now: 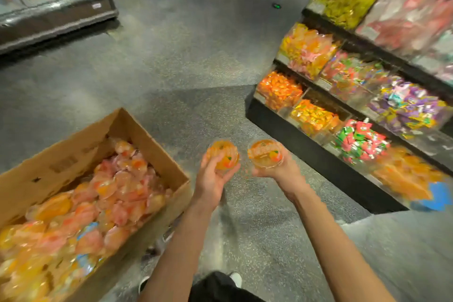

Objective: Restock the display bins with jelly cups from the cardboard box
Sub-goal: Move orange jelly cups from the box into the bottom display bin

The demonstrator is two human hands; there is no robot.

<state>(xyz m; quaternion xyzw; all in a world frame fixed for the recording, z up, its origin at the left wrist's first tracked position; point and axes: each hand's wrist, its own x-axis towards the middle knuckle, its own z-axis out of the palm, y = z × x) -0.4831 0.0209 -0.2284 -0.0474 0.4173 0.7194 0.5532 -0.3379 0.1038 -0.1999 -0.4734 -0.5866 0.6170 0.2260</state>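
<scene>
My left hand (212, 179) grips an orange jelly cup (224, 155), and my right hand (282, 169) grips a second orange jelly cup (264, 154). Both cups hang side by side over the grey floor, between the box and the shelves. The open cardboard box (147, 135) stands at the lower left, heaped with several orange and pink jelly cups (103, 193). At the lower right, the nearest clear display bin (404, 176) on the bottom shelf holds orange jelly cups; it looks blurred.
Tiered black shelves (306, 152) on the right carry several clear bins of wrapped sweets in orange, yellow, red-green and purple. A glass-fronted freezer (56, 7) stands at the far left. Speckled grey floor (183, 56) lies between them. My shoes show at the bottom edge.
</scene>
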